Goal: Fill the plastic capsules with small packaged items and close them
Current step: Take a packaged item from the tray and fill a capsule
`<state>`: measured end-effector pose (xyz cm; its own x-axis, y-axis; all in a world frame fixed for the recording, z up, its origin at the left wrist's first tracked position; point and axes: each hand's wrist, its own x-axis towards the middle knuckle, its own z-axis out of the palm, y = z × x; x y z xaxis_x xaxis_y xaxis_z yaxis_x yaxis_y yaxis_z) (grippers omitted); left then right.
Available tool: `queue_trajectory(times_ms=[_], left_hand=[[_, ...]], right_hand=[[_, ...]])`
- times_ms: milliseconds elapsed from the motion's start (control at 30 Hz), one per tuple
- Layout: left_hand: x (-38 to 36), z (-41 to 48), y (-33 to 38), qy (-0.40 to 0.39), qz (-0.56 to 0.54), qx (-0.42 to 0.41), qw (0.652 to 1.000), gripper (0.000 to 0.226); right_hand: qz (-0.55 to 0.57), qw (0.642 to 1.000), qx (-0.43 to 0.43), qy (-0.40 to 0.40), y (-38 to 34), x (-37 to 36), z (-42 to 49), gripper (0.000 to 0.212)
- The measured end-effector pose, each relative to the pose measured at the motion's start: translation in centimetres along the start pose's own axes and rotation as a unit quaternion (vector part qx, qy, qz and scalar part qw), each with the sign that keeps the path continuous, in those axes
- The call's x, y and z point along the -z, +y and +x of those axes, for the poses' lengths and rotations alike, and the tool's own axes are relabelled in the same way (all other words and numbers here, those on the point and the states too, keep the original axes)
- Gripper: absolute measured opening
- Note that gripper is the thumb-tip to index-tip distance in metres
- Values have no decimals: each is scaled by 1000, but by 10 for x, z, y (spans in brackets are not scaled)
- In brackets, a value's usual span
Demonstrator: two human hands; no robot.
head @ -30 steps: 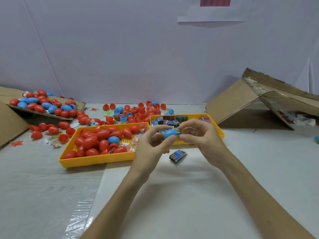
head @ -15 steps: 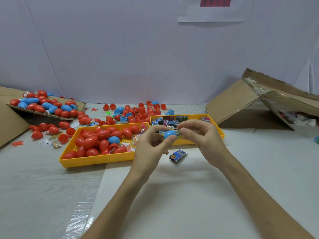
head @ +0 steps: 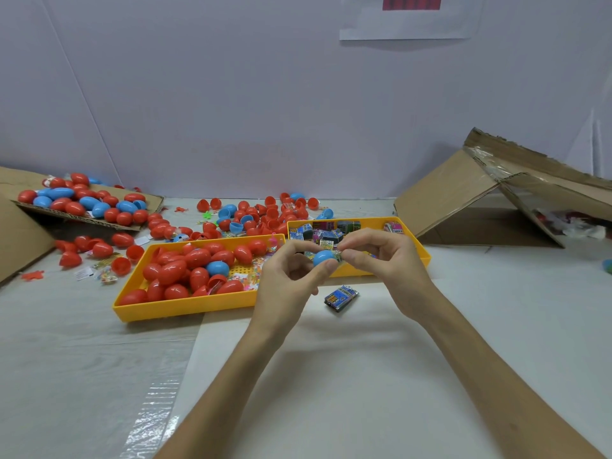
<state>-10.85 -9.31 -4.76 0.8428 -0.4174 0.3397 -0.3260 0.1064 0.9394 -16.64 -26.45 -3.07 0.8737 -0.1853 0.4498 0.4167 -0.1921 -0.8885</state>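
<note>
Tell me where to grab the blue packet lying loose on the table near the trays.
Pinch the blue packet across its two long edges, coming down from above. It lies flat on the table, nothing touching its sides.

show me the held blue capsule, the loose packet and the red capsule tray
blue capsule (head: pixel 322 258): head view, rounded shell
loose packet (head: pixel 341 296): head view, printed top face
red capsule tray (head: pixel 185 307): head view, near wall
</note>
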Motion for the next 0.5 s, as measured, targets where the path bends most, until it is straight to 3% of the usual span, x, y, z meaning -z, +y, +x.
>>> queue_trajectory(times_ms=[500], left_hand=[[0,-1,-1,-24,9,-20,999,20]], right_hand=[[-23,1000,-3,-14,-1,-1,-2,12]])
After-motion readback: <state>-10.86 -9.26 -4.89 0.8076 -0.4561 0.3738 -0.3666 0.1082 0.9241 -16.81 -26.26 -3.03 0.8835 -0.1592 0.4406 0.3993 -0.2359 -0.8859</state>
